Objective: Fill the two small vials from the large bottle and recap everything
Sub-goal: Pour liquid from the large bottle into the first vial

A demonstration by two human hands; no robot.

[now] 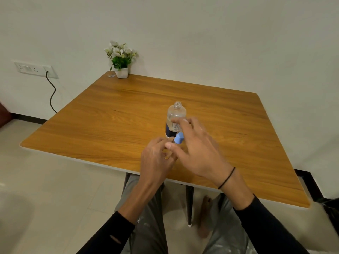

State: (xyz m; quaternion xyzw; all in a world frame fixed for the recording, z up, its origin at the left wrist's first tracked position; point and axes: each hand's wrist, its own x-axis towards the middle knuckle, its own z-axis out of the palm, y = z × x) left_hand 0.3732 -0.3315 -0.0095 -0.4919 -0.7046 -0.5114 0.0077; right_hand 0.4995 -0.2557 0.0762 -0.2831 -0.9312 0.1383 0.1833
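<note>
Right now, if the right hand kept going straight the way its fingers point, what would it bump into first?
Most likely the large clear bottle, standing uncapped right ahead of the right hand; its fingertips already look at or near the label. A blue cap sits under that hand. Depth is hard to judge.

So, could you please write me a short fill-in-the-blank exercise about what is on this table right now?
1. The large bottle stands upright with its neck ____.
2. The cap held in the right hand is ____ in colour.
3. The flower pot sits at the table's far ____ corner.
4. The left hand is near the table's ____ edge.

Missing words: uncapped; blue; left; near
</note>
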